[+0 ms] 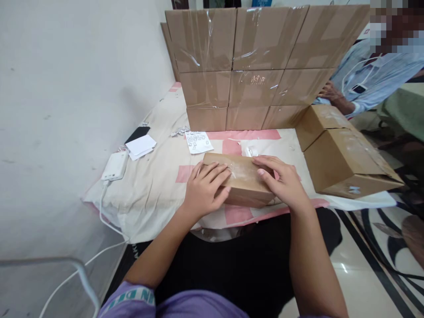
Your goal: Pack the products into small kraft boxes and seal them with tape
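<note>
Your left hand (206, 187), fingers slightly spread, and your right hand (283, 179), loosely open, rest on opposite ends of a brown, oblong cardboard box (245, 179), glossy-taped on top, upon the cream-and-pink cloth (159, 176).

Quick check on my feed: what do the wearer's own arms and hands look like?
The left hand and right hand are bare, with no gloves, rings or watch visible. Both forearms are uncovered. The left sleeve is purple, with a teal-and-white lettered band, only partly readable. The right sleeve barely shows.
</note>
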`<act>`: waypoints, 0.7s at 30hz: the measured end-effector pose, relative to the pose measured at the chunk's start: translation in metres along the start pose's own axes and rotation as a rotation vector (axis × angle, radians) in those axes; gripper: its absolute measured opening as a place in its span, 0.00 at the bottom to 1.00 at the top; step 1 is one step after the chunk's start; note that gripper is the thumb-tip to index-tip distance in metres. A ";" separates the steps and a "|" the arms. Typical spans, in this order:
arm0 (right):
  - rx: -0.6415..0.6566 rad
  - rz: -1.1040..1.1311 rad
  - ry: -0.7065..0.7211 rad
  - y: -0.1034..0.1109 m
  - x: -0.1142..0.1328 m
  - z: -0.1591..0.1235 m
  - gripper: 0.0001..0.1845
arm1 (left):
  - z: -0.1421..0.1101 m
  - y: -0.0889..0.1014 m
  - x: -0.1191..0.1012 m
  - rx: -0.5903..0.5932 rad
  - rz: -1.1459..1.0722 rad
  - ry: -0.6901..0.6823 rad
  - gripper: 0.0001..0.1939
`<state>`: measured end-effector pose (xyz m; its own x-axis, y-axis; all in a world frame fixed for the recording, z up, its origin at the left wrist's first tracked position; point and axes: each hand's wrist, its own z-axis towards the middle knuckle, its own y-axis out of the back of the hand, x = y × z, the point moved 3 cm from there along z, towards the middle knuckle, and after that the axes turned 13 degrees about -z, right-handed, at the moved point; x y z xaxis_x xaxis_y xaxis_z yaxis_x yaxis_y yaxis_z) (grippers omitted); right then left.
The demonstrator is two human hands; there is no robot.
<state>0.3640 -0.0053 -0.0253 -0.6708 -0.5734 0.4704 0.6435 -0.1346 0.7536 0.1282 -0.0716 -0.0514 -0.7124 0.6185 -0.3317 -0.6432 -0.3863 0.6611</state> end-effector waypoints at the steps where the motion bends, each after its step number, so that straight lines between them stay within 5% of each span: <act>1: 0.022 0.025 -0.013 -0.001 -0.001 -0.001 0.22 | 0.001 0.000 -0.004 0.040 0.035 0.023 0.20; 4: 0.013 0.131 -0.065 -0.002 -0.008 -0.003 0.28 | 0.002 -0.001 -0.012 0.149 0.109 0.086 0.30; 7: -0.218 0.189 -0.194 0.009 -0.026 -0.002 0.28 | 0.005 -0.006 -0.013 0.243 0.176 0.103 0.36; 10: -0.400 0.333 -0.489 0.024 -0.055 0.005 0.29 | 0.012 -0.008 -0.003 0.287 0.209 0.117 0.38; 14: -0.173 0.579 -0.824 0.025 -0.080 0.029 0.30 | 0.031 -0.004 0.030 0.298 0.230 0.177 0.35; 18: 0.056 0.624 -0.857 -0.001 -0.092 0.051 0.28 | 0.055 -0.003 0.060 0.279 0.296 0.271 0.32; 21: 0.097 0.635 -0.887 -0.028 -0.104 0.055 0.26 | 0.068 -0.005 0.072 0.265 0.327 0.340 0.31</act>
<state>0.3953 0.1024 -0.0701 -0.2789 0.2754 0.9200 0.9602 0.0659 0.2713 0.0993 0.0219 -0.0330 -0.9423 0.2215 -0.2509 -0.3118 -0.3085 0.8987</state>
